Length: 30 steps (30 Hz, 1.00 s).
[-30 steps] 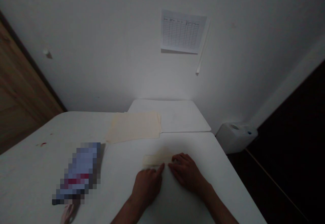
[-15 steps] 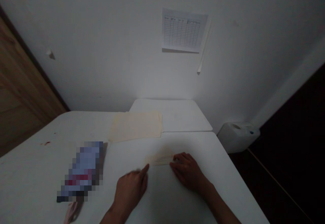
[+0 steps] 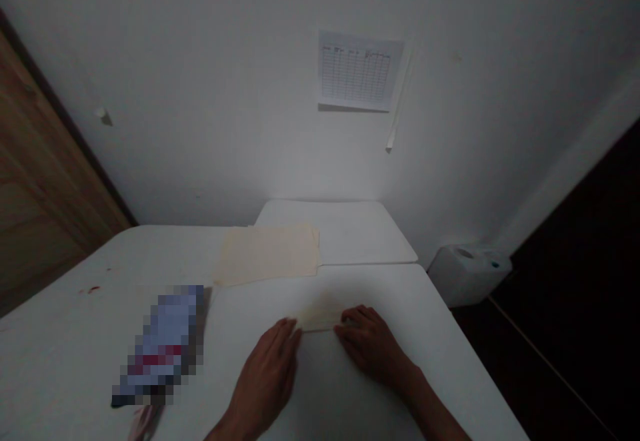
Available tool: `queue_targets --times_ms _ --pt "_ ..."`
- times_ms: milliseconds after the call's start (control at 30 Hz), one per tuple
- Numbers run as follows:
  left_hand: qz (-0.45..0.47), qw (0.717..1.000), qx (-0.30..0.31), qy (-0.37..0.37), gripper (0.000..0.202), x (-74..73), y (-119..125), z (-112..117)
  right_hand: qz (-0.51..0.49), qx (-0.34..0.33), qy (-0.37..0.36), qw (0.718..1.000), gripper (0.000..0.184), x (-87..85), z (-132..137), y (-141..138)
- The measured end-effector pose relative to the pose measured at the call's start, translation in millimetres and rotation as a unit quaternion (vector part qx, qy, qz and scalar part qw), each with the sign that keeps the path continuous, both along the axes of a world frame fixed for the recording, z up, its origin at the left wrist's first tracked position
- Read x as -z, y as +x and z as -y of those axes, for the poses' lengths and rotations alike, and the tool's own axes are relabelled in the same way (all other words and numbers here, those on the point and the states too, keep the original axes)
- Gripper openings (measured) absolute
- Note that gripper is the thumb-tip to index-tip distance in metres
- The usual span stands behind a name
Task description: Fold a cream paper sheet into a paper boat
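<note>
A small folded cream paper [image 3: 320,318] lies flat on the white table [image 3: 75,348] just in front of me. My left hand [image 3: 267,374] rests palm down with its fingers stretched out, fingertips at the paper's left end. My right hand [image 3: 373,344] lies flat too, fingers spread and pressing on the paper's right end. Neither hand holds anything.
A stack of cream sheets [image 3: 267,254] lies further back on the table. A blurred-out rectangular object [image 3: 160,348] sits to the left. A second white table [image 3: 345,231] stands against the wall, under a printed chart [image 3: 357,71]. A white container [image 3: 467,271] sits on the floor at right.
My left hand drew back to the left away from the paper, then came forward again to its left end. My right hand stayed on the paper.
</note>
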<state>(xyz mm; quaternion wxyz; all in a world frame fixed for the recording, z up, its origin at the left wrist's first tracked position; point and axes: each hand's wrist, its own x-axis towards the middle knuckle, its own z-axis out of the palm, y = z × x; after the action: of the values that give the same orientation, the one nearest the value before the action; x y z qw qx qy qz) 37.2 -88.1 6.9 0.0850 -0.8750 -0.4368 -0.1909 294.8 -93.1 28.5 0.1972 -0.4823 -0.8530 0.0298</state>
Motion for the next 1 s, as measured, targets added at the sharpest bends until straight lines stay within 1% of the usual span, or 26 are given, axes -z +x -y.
queue_targets --times_ms 33,100,167,233,400,567,700,833,1000 --pt "0.003 0.999 0.037 -0.007 0.043 0.3 3.8 -1.9 0.003 0.001 0.000 1.000 0.021 -0.6 0.0 -0.1" --pt "0.004 0.996 0.088 -0.032 0.051 -0.2 11.0 -5.6 0.008 0.002 0.000 1.000 0.021 -1.4 -0.1 -0.4" --pt "0.007 0.992 0.113 -0.058 0.055 -1.4 15.6 -8.5 0.009 0.002 0.000 1.000 0.023 -1.6 -0.3 -0.9" --pt "0.011 0.990 0.120 -0.074 0.055 -2.5 17.0 -10.1 0.008 0.005 -0.001 1.000 0.024 -1.0 0.1 -1.4" --pt "0.009 0.990 0.114 -0.083 0.053 -3.0 14.4 -10.7 0.002 0.036 0.004 0.999 0.025 3.7 4.7 3.0" --pt "0.029 0.990 0.110 -0.080 0.050 -1.7 13.4 -11.1 0.014 0.103 0.026 0.994 0.024 8.9 11.1 21.3" --pt "0.053 0.991 0.092 -0.080 0.044 2.1 10.4 -13.7 0.026 0.128 0.036 0.991 0.024 11.6 14.4 34.8" --pt "0.035 0.995 0.055 -0.073 0.038 4.9 -1.3 -16.4 0.024 0.142 0.041 0.989 0.023 12.1 16.1 37.7" --pt "0.024 0.999 0.015 -0.037 0.036 7.2 -23.5 -16.1 0.029 0.139 0.035 0.989 0.024 11.4 15.1 36.2"
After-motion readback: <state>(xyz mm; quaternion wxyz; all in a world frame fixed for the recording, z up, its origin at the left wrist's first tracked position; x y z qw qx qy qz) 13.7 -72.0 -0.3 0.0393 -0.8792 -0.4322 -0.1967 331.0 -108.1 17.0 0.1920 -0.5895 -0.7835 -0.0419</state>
